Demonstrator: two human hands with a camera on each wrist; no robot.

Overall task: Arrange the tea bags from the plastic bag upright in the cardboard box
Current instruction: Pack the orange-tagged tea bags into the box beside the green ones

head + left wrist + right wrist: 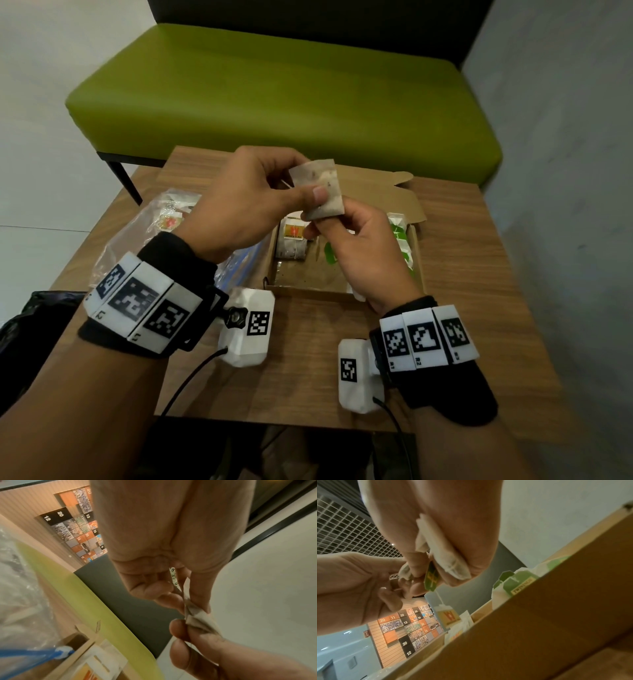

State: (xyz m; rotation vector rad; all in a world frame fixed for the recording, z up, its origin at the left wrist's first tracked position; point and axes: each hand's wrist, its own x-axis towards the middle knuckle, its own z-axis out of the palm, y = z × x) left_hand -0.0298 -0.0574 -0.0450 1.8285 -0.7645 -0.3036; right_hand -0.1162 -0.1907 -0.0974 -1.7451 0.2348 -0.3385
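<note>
— While the wooden bench (445,260) stands before a green padded seat (274,89) and pale walls, where is everything?
— On it, the cardboard box (419,253) lies open, the clear plastic bag (137,236) just left of it.
— And the tea bag (322,192)?
— Held above the box, its long axis tilted, top edge toward the seat.
— The fingers?
— The left hand (239,202) pinches its upper part, thumb on its face. The right hand (363,250) pinches the lower end, fingers curled narrow. Other tea bags (293,240) sit inside the box.
</note>
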